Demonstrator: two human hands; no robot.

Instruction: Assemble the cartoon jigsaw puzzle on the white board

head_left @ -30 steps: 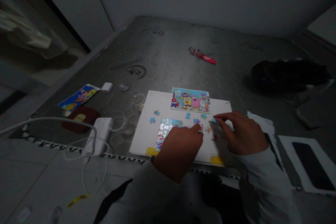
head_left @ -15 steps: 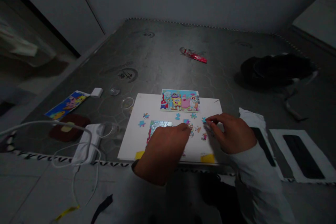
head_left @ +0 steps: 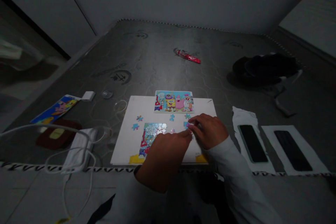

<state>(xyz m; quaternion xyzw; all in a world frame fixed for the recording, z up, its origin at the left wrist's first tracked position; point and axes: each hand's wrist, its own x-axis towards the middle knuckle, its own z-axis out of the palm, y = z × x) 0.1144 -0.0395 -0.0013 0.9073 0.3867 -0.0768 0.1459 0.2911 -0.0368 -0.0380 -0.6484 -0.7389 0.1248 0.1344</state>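
My left hand (head_left: 168, 152) is closed, thumb and finger pinched at a small joined bit of jigsaw puzzle pieces, largely hidden by the fingers. My right hand (head_left: 210, 129) comes in from the other side, also pinching, its fingertips meeting the left ones. A blue and pink jigsaw piece (head_left: 186, 124) shows at the fingertips. Under and beside the left hand lies a partly joined puzzle (head_left: 154, 131). Loose pieces lie around: a blue one (head_left: 172, 117), a greenish-blue one (head_left: 187, 116) and a blue one (head_left: 135, 126) at left. Behind them is the cartoon picture card (head_left: 173, 102).
Everything sits on a white board (head_left: 126, 136) at the table's front edge. Two phones (head_left: 252, 143) lie on white sheets at right. A power strip (head_left: 78, 150) with white cables and a brown case (head_left: 59, 134) are at left. A red packet (head_left: 187, 56) and a black bag (head_left: 265, 70) lie farther back.
My right hand has moved left from the loose blue piece at the board's right side to my left hand's fingertips. The view has shifted slightly to the right.
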